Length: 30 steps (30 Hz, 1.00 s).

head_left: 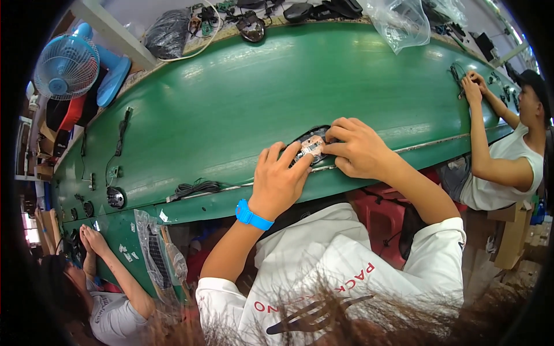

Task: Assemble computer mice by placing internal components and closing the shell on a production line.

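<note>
An opened computer mouse (312, 145) with a black shell and a pale, coppery inside lies near the front edge of the green belt. My left hand (278, 177) holds its left side, fingers bent over the rim. At its right end, my right hand (359, 149) is closed, thumb and fingertips gripping the shell's edge. Whether a small part sits between those fingertips is hidden. A blue watch band (253, 215) circles my left wrist. To the left of my left hand, a bundled black cable (197, 188) rests along the belt's edge.
The green belt (231, 98) curves across the view. Mouse parts with cables, including a round shell (116, 197), lie at its left. One co-worker (508, 155) handles a cable at far right; another (118, 288) sits at lower left. A blue fan (66, 66) stands upper left.
</note>
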Each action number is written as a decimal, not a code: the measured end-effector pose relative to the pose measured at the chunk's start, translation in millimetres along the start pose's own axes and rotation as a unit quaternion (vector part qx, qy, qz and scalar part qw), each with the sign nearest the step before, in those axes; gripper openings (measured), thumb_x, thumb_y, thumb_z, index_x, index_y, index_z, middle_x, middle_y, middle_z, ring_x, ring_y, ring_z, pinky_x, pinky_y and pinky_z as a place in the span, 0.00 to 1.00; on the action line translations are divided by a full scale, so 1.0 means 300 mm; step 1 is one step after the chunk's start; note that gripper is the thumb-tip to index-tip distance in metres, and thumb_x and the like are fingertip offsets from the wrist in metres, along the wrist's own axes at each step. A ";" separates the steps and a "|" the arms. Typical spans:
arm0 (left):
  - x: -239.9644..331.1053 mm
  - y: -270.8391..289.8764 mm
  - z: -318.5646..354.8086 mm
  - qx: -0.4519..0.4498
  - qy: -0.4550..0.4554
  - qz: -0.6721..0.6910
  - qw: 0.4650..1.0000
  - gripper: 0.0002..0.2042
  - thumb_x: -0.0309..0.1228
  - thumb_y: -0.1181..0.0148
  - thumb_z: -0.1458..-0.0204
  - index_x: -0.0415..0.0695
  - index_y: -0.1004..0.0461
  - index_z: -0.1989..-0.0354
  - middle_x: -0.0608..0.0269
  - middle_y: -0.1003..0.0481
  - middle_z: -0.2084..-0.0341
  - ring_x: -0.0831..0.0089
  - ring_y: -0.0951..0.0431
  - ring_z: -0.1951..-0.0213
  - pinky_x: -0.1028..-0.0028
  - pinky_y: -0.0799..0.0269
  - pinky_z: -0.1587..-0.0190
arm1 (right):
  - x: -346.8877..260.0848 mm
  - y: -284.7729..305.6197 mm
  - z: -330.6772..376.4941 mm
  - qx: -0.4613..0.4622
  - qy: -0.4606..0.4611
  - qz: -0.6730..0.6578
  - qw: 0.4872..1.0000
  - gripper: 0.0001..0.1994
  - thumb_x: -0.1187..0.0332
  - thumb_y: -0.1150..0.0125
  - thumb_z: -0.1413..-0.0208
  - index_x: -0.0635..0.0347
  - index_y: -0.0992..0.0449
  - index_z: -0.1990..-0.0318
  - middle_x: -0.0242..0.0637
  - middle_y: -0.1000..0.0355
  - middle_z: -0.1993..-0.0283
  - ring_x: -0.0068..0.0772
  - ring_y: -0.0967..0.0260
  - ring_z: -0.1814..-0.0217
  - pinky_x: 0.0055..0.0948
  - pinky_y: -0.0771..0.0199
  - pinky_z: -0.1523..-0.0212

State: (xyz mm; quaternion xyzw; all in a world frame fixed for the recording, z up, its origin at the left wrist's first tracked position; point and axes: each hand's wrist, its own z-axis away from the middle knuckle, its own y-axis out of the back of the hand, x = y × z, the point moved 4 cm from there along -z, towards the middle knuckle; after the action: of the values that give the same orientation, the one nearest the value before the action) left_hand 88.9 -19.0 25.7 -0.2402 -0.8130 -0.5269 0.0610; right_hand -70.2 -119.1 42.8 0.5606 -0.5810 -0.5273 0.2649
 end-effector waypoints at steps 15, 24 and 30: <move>-0.053 0.016 -0.041 -0.011 0.012 0.003 1.000 0.17 0.24 0.39 0.51 0.49 0.24 0.51 0.50 0.34 0.41 0.48 0.34 0.43 0.52 0.36 0.41 | 0.118 -0.033 0.020 0.283 -0.078 -0.055 0.954 0.13 0.82 0.41 0.60 0.61 0.19 0.64 0.40 0.27 0.62 0.42 0.28 0.58 0.37 0.25 0.60; -0.104 0.221 0.122 0.019 0.123 0.010 0.992 0.23 0.25 0.38 0.51 0.46 0.26 0.44 0.48 0.39 0.36 0.46 0.39 0.35 0.54 0.44 0.33 | 0.144 -0.037 0.062 0.296 -0.110 -0.050 0.948 0.14 0.84 0.44 0.60 0.63 0.20 0.64 0.40 0.27 0.61 0.41 0.28 0.59 0.35 0.26 0.62; -0.245 0.379 0.372 0.064 0.247 -0.099 0.962 0.21 0.25 0.38 0.50 0.44 0.26 0.45 0.51 0.34 0.39 0.49 0.37 0.37 0.55 0.42 0.35 | 0.139 -0.025 0.040 0.294 -0.113 -0.061 0.947 0.14 0.84 0.44 0.60 0.63 0.20 0.63 0.40 0.27 0.60 0.41 0.29 0.59 0.35 0.26 0.61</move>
State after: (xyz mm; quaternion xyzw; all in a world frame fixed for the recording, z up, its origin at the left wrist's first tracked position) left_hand 222.2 93.5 45.1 -0.0167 -0.8243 -0.5204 0.2223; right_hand -87.7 -152.7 20.6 0.5845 -0.7013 -0.4080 -0.0116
